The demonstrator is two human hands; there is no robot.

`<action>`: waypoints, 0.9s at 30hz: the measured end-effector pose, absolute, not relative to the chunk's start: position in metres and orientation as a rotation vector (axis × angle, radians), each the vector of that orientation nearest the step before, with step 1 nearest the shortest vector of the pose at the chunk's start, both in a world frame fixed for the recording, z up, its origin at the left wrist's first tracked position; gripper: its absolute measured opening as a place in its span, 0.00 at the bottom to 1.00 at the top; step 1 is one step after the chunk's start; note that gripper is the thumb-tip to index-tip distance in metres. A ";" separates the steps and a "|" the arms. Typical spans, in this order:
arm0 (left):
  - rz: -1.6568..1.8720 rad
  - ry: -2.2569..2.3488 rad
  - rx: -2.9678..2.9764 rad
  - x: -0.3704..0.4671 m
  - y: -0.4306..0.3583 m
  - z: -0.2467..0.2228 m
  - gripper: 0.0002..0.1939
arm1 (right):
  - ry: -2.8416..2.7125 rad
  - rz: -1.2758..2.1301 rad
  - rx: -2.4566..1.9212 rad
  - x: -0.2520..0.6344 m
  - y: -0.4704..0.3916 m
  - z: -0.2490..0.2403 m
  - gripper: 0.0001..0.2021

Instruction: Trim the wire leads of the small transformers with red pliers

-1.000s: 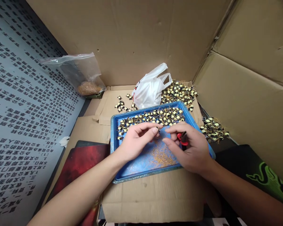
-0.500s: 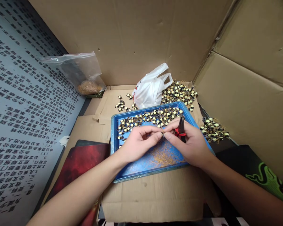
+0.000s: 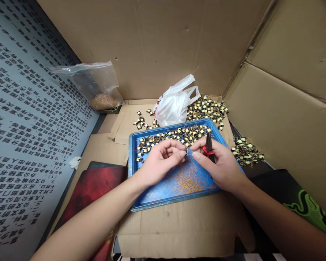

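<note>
Above the blue tray (image 3: pixel 163 202), my left hand (image 3: pixel 163 159) pinches a small component (image 3: pixel 186 150) with thin wire leads between thumb and fingertips. My right hand (image 3: pixel 220 163) is wrapped round red-handled pliers (image 3: pixel 209 146), whose dark jaws point up and away. Its thumb and index fingertip are close to the component, a small gap from my left fingertips. Many yellow and black components (image 3: pixel 176 135) lie along the tray's far side. Loose copper-coloured wire bits (image 3: pixel 190 181) are scattered on the tray floor below my hands.
Behind the tray stands a white plastic bag (image 3: pixel 172 108) beside a heap of components (image 3: pixel 209 108). Another pile (image 3: pixel 246 152) lies to the right. A clear zip bag (image 3: pixel 104 98) is at the back left. Cardboard walls (image 3: pixel 157 47) rise behind and right.
My two hands' fingertips have moved slightly apart, and the small component shows more clearly at my left fingertips. The pliers remain in my right hand.
</note>
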State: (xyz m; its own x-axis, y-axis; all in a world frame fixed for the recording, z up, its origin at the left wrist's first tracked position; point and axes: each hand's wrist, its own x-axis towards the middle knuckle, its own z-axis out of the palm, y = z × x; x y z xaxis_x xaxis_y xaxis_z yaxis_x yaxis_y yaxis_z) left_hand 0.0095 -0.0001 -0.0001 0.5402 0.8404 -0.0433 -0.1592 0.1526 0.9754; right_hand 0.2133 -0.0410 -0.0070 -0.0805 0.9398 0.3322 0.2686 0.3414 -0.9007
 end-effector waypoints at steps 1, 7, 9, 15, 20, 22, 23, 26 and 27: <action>0.808 0.700 1.209 0.010 0.000 0.000 0.15 | -1.578 0.827 -1.116 0.214 -0.041 -0.007 0.03; 0.790 0.668 1.244 0.010 0.000 0.000 0.14 | -1.650 0.734 -1.118 0.217 -0.040 -0.009 0.08; 0.783 0.681 1.253 0.010 -0.001 0.000 0.15 | -1.643 0.731 -1.117 0.217 -0.040 -0.010 0.06; 0.768 0.721 1.258 0.010 0.000 0.001 0.16 | -1.668 0.698 -1.121 0.216 -0.039 -0.006 0.05; 0.799 0.769 1.232 0.009 0.001 0.001 0.16 | -1.739 0.682 -1.114 0.218 -0.040 -0.003 0.07; 0.810 0.767 1.225 0.009 0.002 0.000 0.16 | -1.725 0.697 -1.121 0.219 -0.040 -0.005 0.06; 0.812 0.762 1.223 0.009 0.002 0.000 0.16 | -1.708 0.717 -1.130 0.219 -0.040 -0.006 0.03; 0.812 0.747 1.219 0.009 0.001 0.000 0.15 | -1.675 0.747 -1.171 0.218 -0.039 -0.007 0.04; 0.811 0.742 1.219 0.010 0.001 0.000 0.15 | -1.679 0.738 -1.180 0.217 -0.039 -0.007 0.03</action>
State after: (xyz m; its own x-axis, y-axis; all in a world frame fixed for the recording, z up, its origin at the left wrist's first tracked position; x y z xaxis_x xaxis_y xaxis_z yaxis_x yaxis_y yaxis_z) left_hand 0.0096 0.0009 0.0001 0.5202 0.8520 -0.0585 -0.1335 0.1487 0.9798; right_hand 0.2169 -0.0393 -0.0070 -0.1126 0.9326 0.3428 0.3778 0.3592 -0.8533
